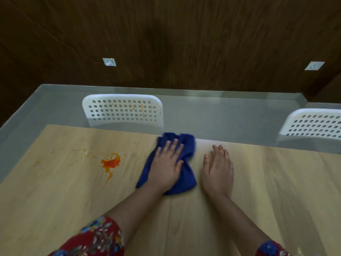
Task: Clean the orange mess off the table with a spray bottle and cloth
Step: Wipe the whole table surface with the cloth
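Note:
A blue cloth (186,145) lies crumpled near the far edge of the light wooden table (267,191). My left hand (167,163) presses flat on the cloth with straight fingers. To the right of the cloth, my right hand (217,167) rests flat on the bare tabletop, holding nothing. An orange mess (110,163) sits on the table to the left of the cloth, with a thick red-orange blob, a thin trail toward me and faint smears (84,153) further left. No spray bottle is in view.
Two white perforated chairs stand beyond the far table edge, one (122,110) behind the mess with orange streaks on its backrest, one (313,124) at the right. Grey floor and a dark wooden wall with two sockets lie behind.

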